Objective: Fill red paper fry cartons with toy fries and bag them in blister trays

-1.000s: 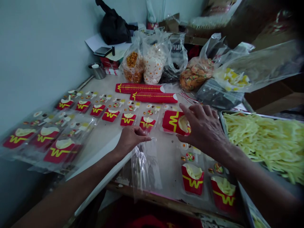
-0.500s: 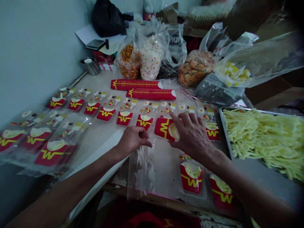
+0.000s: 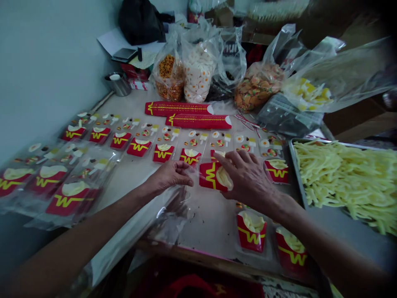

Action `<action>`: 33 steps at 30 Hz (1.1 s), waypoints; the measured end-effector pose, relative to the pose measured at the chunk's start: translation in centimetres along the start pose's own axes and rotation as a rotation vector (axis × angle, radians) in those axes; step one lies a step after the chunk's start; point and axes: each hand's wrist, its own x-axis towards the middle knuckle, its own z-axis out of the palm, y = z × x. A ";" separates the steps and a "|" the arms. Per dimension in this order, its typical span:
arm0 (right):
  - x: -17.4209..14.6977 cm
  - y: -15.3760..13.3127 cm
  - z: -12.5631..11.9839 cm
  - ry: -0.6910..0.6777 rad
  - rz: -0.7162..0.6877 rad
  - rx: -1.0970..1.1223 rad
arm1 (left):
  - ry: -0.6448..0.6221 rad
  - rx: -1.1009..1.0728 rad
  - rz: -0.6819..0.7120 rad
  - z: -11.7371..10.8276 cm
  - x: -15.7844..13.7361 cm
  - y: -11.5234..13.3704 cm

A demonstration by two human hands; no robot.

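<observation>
In the head view my left hand is closed in a pinch on the edge of a clear plastic bag, which droops below it toward the table's front edge. My right hand grips a red carton pack with a yellow zigzag and pale toy fries in it. That pack is turned sideways, its bottom end toward my left fingers and close to the bag's mouth. How far the end is inside the bag, I cannot tell. Similar packs lie in a row beyond my hands, each on clear plastic with small toy food pieces above.
Bagged packs overlap at the left, and two more packs lie near the front edge. A metal tray of pale fries stands at right. Two red carton stacks and bags of small pieces are at the back.
My left hand has shifted slightly left and up, and the bag has swung left and crumpled. The carton pack in my right hand has moved slightly left and down.
</observation>
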 end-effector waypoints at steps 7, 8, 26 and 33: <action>-1.5 -0.2 -0.1 -0.197 -0.178 0.181 | -0.142 0.134 -0.045 -1.2 -1.2 -0.6; -1.5 -0.4 -0.2 -0.196 -0.177 0.182 | -0.150 0.159 -0.045 -1.4 -1.4 -0.7; -4.7 -7.1 0.5 -0.086 0.016 0.132 | -0.051 0.187 0.021 -2.3 -6.3 -3.0; -3.9 -7.6 1.1 -0.124 -0.082 0.201 | -0.158 0.285 -0.012 -3.4 -6.8 -1.9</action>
